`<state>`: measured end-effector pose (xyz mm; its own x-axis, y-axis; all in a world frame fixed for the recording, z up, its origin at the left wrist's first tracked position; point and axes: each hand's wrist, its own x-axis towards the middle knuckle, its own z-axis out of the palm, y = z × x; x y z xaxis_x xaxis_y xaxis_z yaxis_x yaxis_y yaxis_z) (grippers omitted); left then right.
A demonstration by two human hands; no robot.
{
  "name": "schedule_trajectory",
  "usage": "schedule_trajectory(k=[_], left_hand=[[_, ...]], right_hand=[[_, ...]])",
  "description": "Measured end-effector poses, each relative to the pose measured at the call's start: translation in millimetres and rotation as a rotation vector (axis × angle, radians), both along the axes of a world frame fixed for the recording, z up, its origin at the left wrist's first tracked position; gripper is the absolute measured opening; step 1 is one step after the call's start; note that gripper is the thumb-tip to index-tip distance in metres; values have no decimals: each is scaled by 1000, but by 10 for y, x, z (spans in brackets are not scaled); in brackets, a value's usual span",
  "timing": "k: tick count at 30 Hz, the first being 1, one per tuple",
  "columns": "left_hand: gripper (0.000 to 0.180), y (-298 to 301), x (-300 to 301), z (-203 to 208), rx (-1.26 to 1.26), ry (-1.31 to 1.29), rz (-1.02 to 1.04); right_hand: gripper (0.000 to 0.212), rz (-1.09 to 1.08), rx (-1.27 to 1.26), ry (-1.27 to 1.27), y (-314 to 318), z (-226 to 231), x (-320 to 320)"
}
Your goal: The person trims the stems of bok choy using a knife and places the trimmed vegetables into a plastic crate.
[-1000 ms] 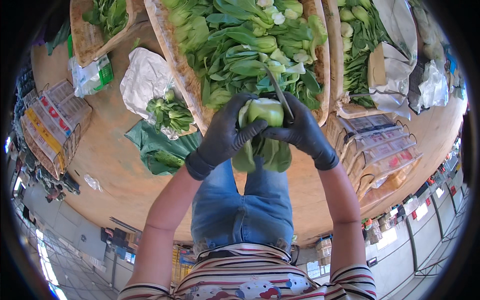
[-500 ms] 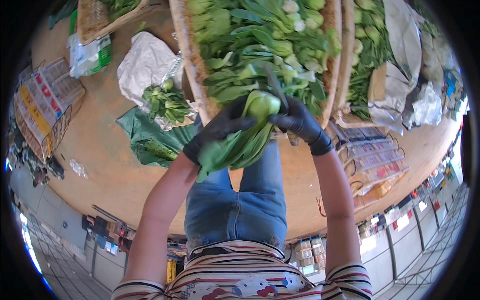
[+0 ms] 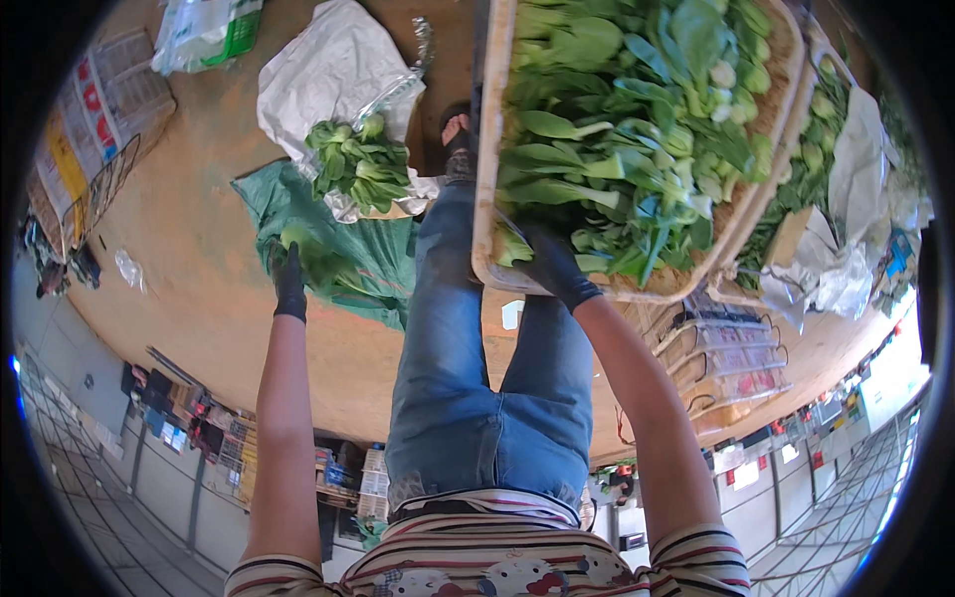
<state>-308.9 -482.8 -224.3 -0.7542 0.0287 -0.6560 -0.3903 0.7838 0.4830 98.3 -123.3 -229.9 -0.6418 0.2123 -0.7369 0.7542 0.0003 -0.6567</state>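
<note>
My left hand [image 3: 286, 277], in a dark glove, reaches out over the green plastic bag [image 3: 383, 261] on the ground. In it is a head of bok choy [image 3: 310, 249], blurred by motion, its pale base upward and its leaves toward the bag. My right hand [image 3: 553, 265], gloved too, is over the near left corner of the crate [image 3: 485, 214] of bok choy. It is closed round a knife [image 3: 512, 229], of which only part of the blade shows; the handle is hidden in the fingers. Loose bok choy [image 3: 637, 149] fills the crate beside it.
Bok choy [image 3: 358, 164] lies on a white sack [image 3: 323, 70] beyond the green bag. A second crate [image 3: 826, 109] of greens stands to the right, near crumpled plastic [image 3: 846, 244]. Wire-and-plastic baskets stand at far left [image 3: 85, 139] and lower right [image 3: 726, 353].
My hands have parted: the left carried the bok choy left to the green bag, while the right stayed by the crate with the knife. The view has shifted left.
</note>
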Motion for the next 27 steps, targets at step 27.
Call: schedule_trajectory(k=[27], left_hand=[[34,2755,3518,-431,-54,274,-1735]], right_hand=[[16,-819,-702,-368,-147,2320,2083]])
